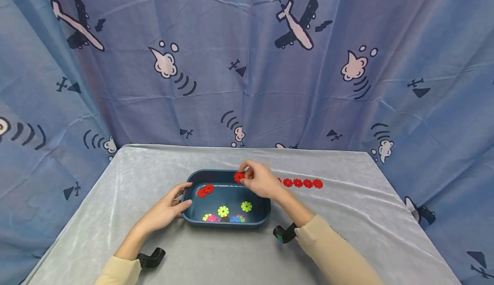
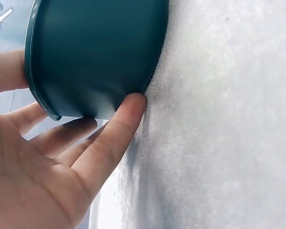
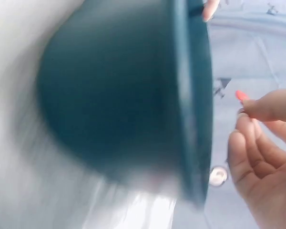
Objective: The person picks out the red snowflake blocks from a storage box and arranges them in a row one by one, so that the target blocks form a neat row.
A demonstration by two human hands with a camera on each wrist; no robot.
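Note:
A dark teal plastic tub (image 1: 247,225) with rounded corners stands on the cloth. My left hand (image 1: 166,210) grips its left end, the thumb at the rim and the other fingers against the outer wall (image 2: 95,57). Over the tub's far right part, my right hand (image 1: 262,182) pinches a red notched disc (image 1: 238,177) between thumb and fingertips. In the right wrist view only a small piece of this disc (image 3: 240,95) shows past the fingers. Two red discs (image 1: 202,193) lie inside at the left, touching or overlapping. Yellow discs (image 1: 223,211) and pink, blue and dark ones lie nearer the front wall.
Right of the tub, several red discs (image 1: 298,183) lie in a line on the grey cloth (image 1: 347,216); my right hand partly covers the nearest one. Behind the table hangs a blue curtain (image 1: 216,31) printed with planes. Each wrist wears a black camera mount (image 1: 152,258).

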